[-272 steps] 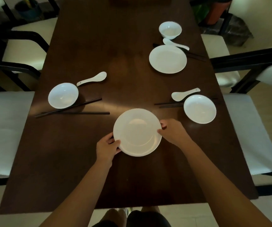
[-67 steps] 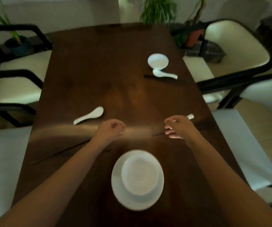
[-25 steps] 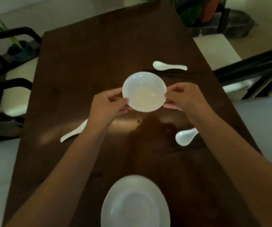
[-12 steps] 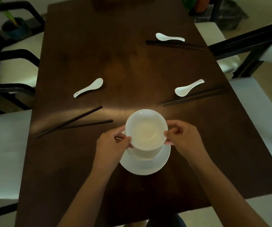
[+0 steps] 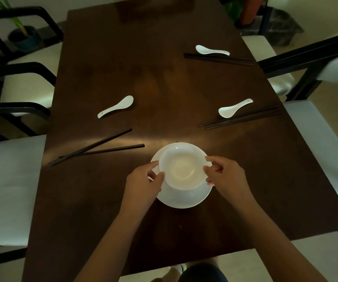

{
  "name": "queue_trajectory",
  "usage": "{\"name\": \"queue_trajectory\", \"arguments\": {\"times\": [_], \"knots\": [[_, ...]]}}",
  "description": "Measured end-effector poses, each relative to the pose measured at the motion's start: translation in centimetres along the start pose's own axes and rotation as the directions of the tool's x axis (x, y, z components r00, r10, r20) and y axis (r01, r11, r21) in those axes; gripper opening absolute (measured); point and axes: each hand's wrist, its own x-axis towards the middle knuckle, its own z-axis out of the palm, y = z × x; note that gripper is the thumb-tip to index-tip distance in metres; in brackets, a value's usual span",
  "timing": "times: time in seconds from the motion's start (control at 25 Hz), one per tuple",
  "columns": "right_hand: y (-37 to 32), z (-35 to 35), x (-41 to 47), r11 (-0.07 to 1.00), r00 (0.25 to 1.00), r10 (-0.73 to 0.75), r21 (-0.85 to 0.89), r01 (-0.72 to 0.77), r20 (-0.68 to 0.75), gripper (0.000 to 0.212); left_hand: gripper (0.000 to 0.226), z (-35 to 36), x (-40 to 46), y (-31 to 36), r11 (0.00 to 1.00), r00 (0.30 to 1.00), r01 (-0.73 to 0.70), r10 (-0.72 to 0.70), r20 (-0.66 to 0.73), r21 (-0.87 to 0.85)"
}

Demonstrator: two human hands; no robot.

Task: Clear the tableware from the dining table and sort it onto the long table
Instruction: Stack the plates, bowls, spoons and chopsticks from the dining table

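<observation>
Gripping the bowl (image 5: 184,166) by opposite rim sides, the left hand (image 5: 143,184) and right hand (image 5: 225,177) keep their fingers curled onto it above the plates (image 5: 184,200) near the table's (image 5: 103,200) near edge. To seat it well, lower it level and centred, then release both sides together. Spoons (image 5: 115,106) and chopsticks (image 5: 101,148) lie toward the side edges.

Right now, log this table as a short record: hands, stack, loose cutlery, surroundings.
left hand: grips the bowl's left rim
right hand: grips the bowl's right rim
bowl: white, topmost on a stack over the plate
spoons: three white, one left, one right, one far right
chopsticks: three black pairs, one beside each spoon
table: dark wood, chairs at both sides
</observation>
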Motion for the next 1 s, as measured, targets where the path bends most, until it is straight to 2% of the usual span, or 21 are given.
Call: {"name": "queue_trajectory", "arguments": {"times": [0.12, 0.2, 0.28, 0.56, 0.68, 0.76, 0.8, 0.88, 1.0], "knots": [[0.2, 0.2, 0.9, 0.999, 0.999, 0.035, -0.036, -0.034, 0.028, 0.046, 0.045, 0.3, 1.0, -0.2, 0.979, 0.992, 0.118, -0.111, 0.053, -0.164], [0.3, 0.5, 1.5, 0.995, 0.992, 0.077, 0.050, -0.082, 0.099, 0.041, 0.041, 0.7, 1.4, 0.0, 0.946, 0.984, 0.174, -0.155, 0.090, -0.274], [0.5, 0.8, 1.8, 0.994, 0.992, 0.067, 0.078, -0.076, 0.103, 0.034, 0.035, 0.9, 1.6, 0.0, 0.915, 0.977, 0.212, -0.187, 0.103, -0.342], [0.9, 0.9, 2.4, 0.993, 0.987, 0.069, 0.087, -0.082, 0.145, 0.033, 0.029, 1.0, 1.5, -1.0, 0.864, 0.966, 0.257, -0.222, 0.129, -0.434], [0.2, 0.3, 2.8, 0.994, 0.974, 0.105, 0.001, -0.107, 0.199, 0.034, 0.032, 0.3, 1.9, -1.1, 0.864, 0.955, 0.294, -0.243, 0.172, -0.409], [-0.9, -0.7, 3.8, 0.987, 0.989, 0.077, -0.149, -0.058, 0.125, 0.033, 0.035, -1.0, 2.5, -1.3, 0.894, 0.965, 0.259, -0.226, 0.132, -0.366], [-2.0, -1.0, 4.7, 0.986, 0.996, 0.041, -0.167, -0.028, 0.076, 0.029, 0.033, -2.0, 3.2, -1.4, 0.911, 0.975, 0.221, -0.204, 0.085, -0.349], [-5.2, -0.7, 7.7, 0.996, 0.998, -0.024, -0.088, 0.029, 0.056, 0.019, 0.026, -4.5, 5.6, -1.5, 0.937, 0.990, 0.132, -0.144, -0.013, -0.323], [-10.9, 2.7, 13.9, 0.994, 0.983, -0.103, 0.037, 0.098, 0.152, 0.020, 0.018, -8.5, 11.6, -1.9, 0.985, 0.988, 0.023, -0.048, -0.144, -0.173]]}}
